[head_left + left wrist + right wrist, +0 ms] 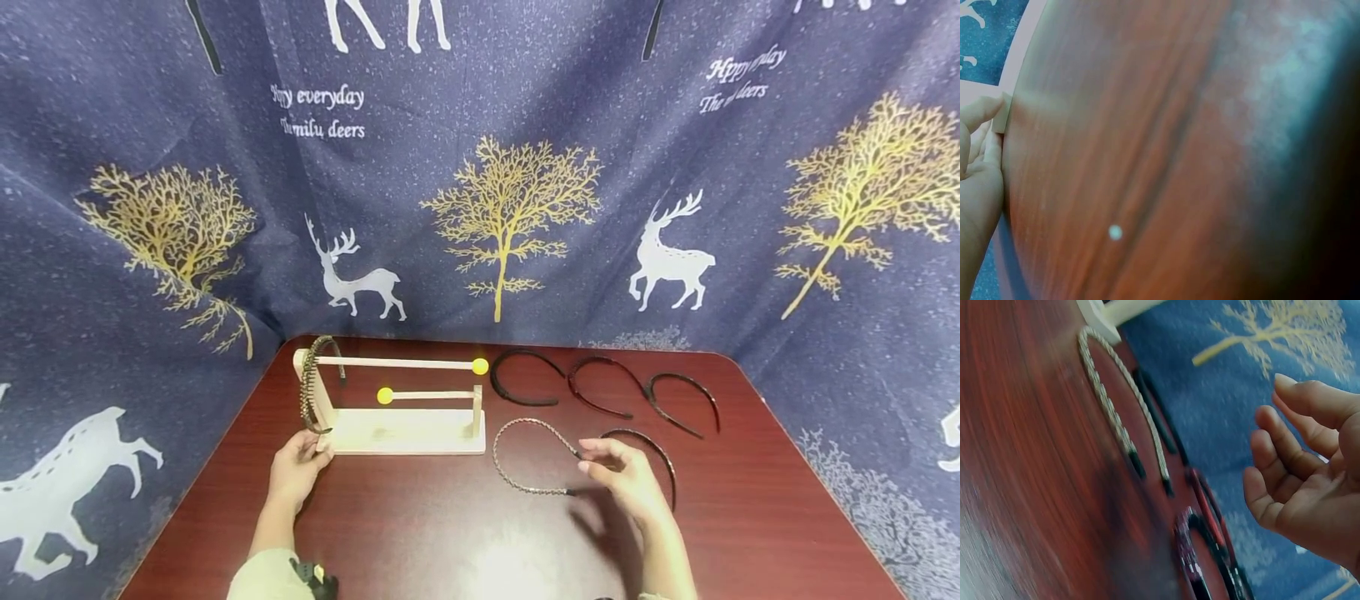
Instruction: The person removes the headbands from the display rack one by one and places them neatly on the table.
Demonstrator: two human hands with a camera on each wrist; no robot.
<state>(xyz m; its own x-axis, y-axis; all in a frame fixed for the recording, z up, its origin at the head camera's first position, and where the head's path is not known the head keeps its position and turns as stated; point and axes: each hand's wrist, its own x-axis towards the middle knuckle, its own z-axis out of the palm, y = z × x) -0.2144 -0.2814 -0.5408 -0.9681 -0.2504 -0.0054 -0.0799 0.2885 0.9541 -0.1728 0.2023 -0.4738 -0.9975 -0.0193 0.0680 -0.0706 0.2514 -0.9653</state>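
Note:
My left hand (294, 468) pinches the near left corner of a wooden headband rack (408, 444); the left wrist view also shows thumb and fingers about the pale wood (1002, 115). A dark beaded headband (307, 392) hangs on the rack's upper bar at the left end. My right hand (626, 479), fingers loosely bent and holding nothing, hovers by the ends of a light braided headband (517, 483). In the right wrist view the hand (1310, 462) stands apart from that braided headband (1105, 400), which lies on the table. Another dark headband (663, 457) lies partly behind the hand.
Behind these lie a black headband (525, 400), a dark red headband (600, 407) and a further dark one (678, 427). The rack's two bars end in yellow balls (480, 366). A patterned blue cloth (465, 250) hangs behind the brown table (420, 517).

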